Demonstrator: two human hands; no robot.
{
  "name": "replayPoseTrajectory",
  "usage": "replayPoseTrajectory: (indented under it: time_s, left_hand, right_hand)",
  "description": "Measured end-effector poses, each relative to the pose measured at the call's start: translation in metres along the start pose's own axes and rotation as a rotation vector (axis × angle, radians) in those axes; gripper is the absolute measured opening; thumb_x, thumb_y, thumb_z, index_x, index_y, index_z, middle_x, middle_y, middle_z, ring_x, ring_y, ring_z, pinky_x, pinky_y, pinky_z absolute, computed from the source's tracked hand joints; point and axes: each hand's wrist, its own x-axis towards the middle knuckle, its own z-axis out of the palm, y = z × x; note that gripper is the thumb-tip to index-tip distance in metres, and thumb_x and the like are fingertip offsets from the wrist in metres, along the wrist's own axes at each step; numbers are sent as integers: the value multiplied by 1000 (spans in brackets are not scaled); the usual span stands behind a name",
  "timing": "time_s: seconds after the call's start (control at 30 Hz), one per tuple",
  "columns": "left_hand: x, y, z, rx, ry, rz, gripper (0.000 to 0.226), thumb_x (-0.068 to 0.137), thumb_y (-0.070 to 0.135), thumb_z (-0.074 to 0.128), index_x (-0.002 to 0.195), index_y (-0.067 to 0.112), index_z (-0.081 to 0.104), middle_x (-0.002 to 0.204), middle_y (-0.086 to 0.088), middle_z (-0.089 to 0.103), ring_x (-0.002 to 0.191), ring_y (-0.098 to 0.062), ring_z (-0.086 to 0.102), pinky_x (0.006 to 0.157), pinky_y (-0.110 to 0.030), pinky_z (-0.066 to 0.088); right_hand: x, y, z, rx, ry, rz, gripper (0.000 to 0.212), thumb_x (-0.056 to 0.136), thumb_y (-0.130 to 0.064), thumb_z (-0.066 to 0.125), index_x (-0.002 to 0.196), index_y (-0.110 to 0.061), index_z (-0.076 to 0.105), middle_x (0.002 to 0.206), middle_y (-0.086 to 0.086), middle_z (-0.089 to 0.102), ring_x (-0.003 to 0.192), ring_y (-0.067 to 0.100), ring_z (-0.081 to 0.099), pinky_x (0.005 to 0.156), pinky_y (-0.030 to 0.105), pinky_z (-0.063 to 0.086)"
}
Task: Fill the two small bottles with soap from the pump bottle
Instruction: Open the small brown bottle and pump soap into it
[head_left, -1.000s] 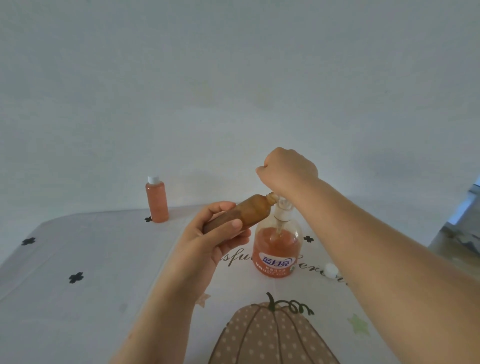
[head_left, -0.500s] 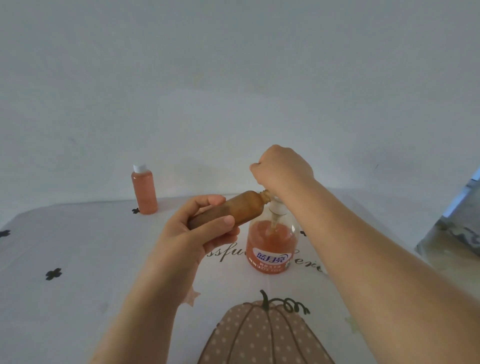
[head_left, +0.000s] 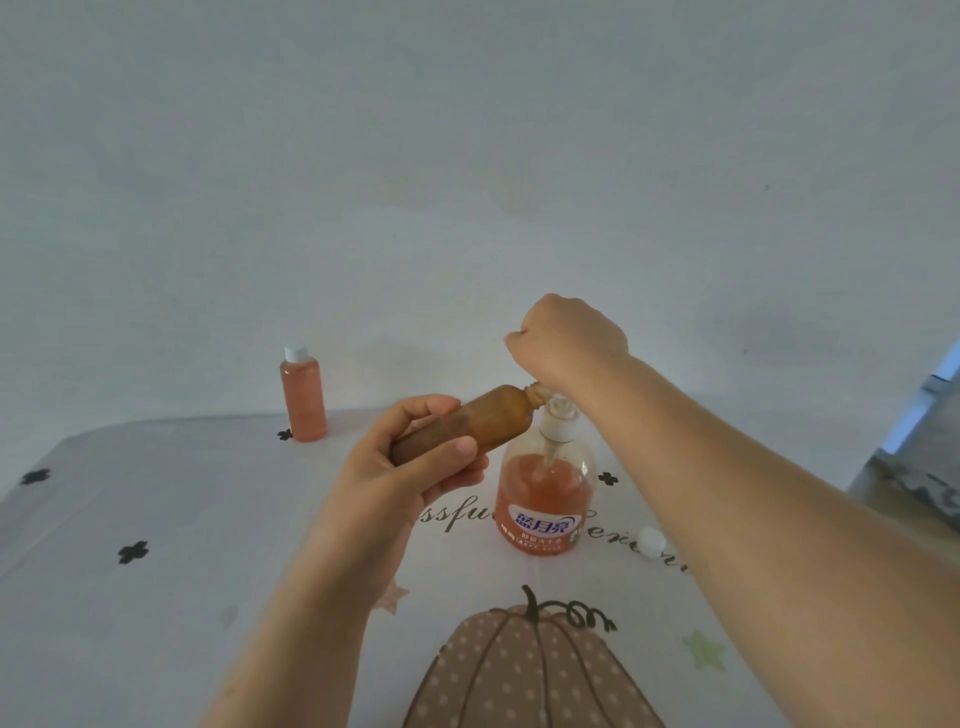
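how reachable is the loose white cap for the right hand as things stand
Probably yes, but not at once: the right hand is fisted atop the pump bottle. The white cap lies uncovered on the cloth beside that forearm.

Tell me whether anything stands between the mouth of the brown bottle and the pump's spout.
Nothing visible does. The left hand holds the brown bottle tilted, its mouth right up at the pump head, under the right hand. That hand hides the spout itself.
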Motion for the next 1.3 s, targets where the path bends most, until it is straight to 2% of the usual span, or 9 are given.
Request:
replayPoseTrajectory:
  time_s: [0.13,0.27,0.53,0.7,0.83,1.03,1.17,1.23,1.3]
  left_hand:
    - [-1,1,1,1,13,1,37,66,5,79,102,10,68,99,-13,71,81,-35,70,76,-34,59]
    - [1,-2,0,2,-3,-6,40,69,1,79,107,6,65,95,-12,72,82,-35,69,78,-35,60]
    - [6,-6,-7,38,-7,-20,42,66,-1,81,104,7,66,89,-5,74,79,-33,69,75,-32,59]
    - [6,-8,-8,43,-10,-17,39,67,4,73,105,7,66,94,-11,72,80,-34,69,77,-35,60]
    - [4,-5,-7,82,-15,-24,43,67,2,82,107,8,67,95,-10,73,82,-35,70,79,-35,60]
    - [2,-3,-7,287,-21,-9,32,81,5,74,110,16,69,88,-7,73,75,-31,71,72,-37,59]
    - [0,1,-7,364,-43,-2,31,79,10,76,105,26,73,83,-5,73,70,-25,69,69,-35,59]
    - [0,1,-6,363,-54,-3,33,76,10,77,101,30,76,85,-5,74,72,-23,69,70,-34,58]
    - [-1,2,-6,346,-60,-6,34,75,8,77,100,30,77,88,-7,74,74,-22,68,71,-34,58]
  right_hand:
    - [0,-1,1,2,8,0,31,92,-15,51,62,-15,40,61,-1,41,51,19,35,50,25,25]
    - [4,1,3,44,-30,12,17,89,-15,52,75,-13,60,70,2,60,57,21,50,52,24,32]
    - [5,4,17,48,-58,22,18,90,-18,53,81,-12,67,75,2,66,60,21,55,52,25,35]
    - [5,7,19,89,-62,38,18,89,-17,53,84,-11,69,74,2,64,60,21,54,52,25,34]
    - [3,6,16,100,-60,44,18,89,-17,53,87,-10,70,69,2,60,59,20,53,52,25,33]
    - [5,5,9,131,-53,64,20,89,-18,53,89,-8,71,67,2,60,58,22,53,53,24,35]
    - [7,4,6,151,-81,60,22,89,-21,53,92,-10,72,86,5,75,72,23,66,61,27,43]
    - [8,3,4,168,-80,52,25,92,-24,51,93,-11,72,87,6,76,79,25,70,65,29,47]
    - [8,2,1,214,-74,67,29,95,-24,48,93,-10,73,82,5,75,73,24,67,67,30,48]
